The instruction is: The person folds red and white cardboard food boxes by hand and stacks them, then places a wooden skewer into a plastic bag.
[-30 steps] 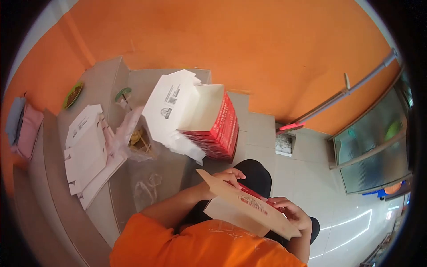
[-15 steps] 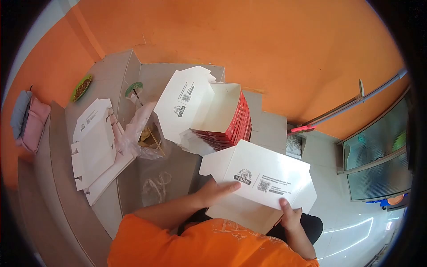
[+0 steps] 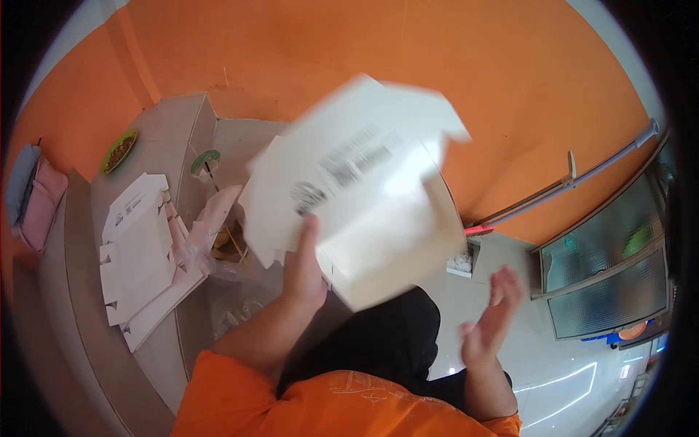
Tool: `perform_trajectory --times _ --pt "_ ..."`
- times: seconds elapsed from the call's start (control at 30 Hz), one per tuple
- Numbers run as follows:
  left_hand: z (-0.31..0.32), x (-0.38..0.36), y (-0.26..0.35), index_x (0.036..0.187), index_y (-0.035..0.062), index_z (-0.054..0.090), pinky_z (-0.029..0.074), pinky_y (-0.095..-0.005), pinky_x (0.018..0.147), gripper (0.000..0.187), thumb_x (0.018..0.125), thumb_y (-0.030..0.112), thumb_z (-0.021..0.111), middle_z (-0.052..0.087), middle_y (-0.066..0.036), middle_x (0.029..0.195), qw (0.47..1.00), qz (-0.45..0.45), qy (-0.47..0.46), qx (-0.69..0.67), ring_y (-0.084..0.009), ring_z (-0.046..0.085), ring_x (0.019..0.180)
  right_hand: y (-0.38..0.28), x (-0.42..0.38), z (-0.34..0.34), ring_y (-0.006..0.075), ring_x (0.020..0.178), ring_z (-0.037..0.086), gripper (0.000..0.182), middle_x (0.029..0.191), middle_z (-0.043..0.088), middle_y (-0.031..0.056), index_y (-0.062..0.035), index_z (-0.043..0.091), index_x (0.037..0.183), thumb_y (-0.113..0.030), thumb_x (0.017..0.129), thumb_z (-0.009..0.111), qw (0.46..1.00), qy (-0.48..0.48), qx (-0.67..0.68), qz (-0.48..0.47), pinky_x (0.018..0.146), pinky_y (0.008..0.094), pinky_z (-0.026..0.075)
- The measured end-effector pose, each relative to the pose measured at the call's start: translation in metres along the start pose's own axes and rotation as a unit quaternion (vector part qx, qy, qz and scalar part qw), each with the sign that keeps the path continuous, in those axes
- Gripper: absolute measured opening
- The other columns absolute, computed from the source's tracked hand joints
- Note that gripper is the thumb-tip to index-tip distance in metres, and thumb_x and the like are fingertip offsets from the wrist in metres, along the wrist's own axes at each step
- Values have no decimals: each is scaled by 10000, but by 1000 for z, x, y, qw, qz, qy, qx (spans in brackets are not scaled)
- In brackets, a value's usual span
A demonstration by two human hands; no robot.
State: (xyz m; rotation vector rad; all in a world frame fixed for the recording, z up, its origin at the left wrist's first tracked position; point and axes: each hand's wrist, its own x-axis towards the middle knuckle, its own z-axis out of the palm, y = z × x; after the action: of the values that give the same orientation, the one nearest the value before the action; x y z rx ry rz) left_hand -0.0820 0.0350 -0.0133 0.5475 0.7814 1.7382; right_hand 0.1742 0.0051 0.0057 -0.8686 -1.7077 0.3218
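A white food box (image 3: 386, 240) with its printed lid raised is held up in front of me, blurred by motion. My left hand (image 3: 304, 269) grips its left side, the thumb lying on the lid near the black logo. Away to the right, my right hand (image 3: 491, 320) is raised with its fingers apart and holds nothing. The held box hides the stack of folded boxes behind it. On the left step lie flat, unfolded white box blanks (image 3: 138, 255).
A plastic bag (image 3: 200, 247) with food in it and a cup with a green lid (image 3: 206, 162) stand left of the box. Farther left are a green plate of food (image 3: 119, 151) and a pink pouch (image 3: 45, 207). A glass-fronted cabinet (image 3: 608, 277) stands at right.
The box has risen from my lap, moving forward and left over the stack. My right hand has let go of it and moved aside; my left hand still holds it.
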Motion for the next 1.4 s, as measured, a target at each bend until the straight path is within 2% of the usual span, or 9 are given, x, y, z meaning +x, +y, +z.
perform_trajectory --times 0.07,0.23,0.37,0.43,0.47,0.53,0.7,1.17,1.4 --pt "22 -4 10 1363 14 352 363 -374 1011 567 967 416 409 473 -117 1322 999 20 -3 -43 -222 468 1203 -44 22 22 386 1274 336 662 1290 422 170 -70 450 1300 -394 779 700 966 -205 -134 -83 1044 544 251" --pt "31 -16 11 1380 36 333 308 -373 1044 563 979 431 361 423 -80 1380 992 34 -18 -118 -208 406 1257 -23 54 84 340 1084 486 390 1030 548 109 -73 563 1114 -192 762 681 928 -202 -250 -187 942 508 376" --pt "-19 2 -20 1397 1 215 271 -412 1051 814 846 436 627 369 -162 1359 945 228 -133 195 -278 390 1225 -27 97 95 289 823 547 216 815 556 91 -68 593 946 -30 742 653 944 -208 -170 -193 739 402 452" --pt "-41 7 -18 1388 -8 233 237 -498 1057 964 737 516 716 312 -264 1352 811 355 -140 444 -378 370 1219 -38 119 95 305 802 551 221 821 573 136 -42 596 978 -20 765 649 957 -216 -129 -142 718 372 456" --pt "-51 6 -14 1406 35 259 228 -578 1031 916 746 490 702 348 -242 1331 655 385 -107 642 -369 387 1214 -41 128 96 305 802 551 221 821 573 136 -42 596 978 -20 765 649 957 -217 -131 -142 718 372 456" --pt "-57 10 -9 1341 86 392 212 -663 995 678 809 418 650 440 -150 1277 565 335 -78 750 -329 423 1195 -45 144 100 318 829 555 236 886 601 152 -18 595 1026 -35 796 643 973 -213 -48 -78 738 378 457" --pt "-70 11 -27 1200 160 526 178 -689 1007 398 826 252 626 520 -26 1113 541 262 -127 789 -235 464 1142 -45 156 124 348 814 598 258 928 613 226 31 569 1073 -106 858 607 961 -255 46 98 733 384 487" --pt "-57 8 -56 1154 232 603 141 -710 1005 365 794 185 633 490 -20 974 552 331 -138 753 -208 495 1040 -8 124 111 344 881 571 270 946 609 193 -6 579 1098 -70 839 622 973 -222 -44 52 789 411 459" --pt "-59 6 -62 1142 203 604 154 -679 1025 357 788 161 619 494 -40 1013 530 350 -151 757 -231 499 1043 34 80 127 245 711 499 400 767 537 70 -35 594 1133 -65 747 691 930 -237 -190 -208 675 357 415"
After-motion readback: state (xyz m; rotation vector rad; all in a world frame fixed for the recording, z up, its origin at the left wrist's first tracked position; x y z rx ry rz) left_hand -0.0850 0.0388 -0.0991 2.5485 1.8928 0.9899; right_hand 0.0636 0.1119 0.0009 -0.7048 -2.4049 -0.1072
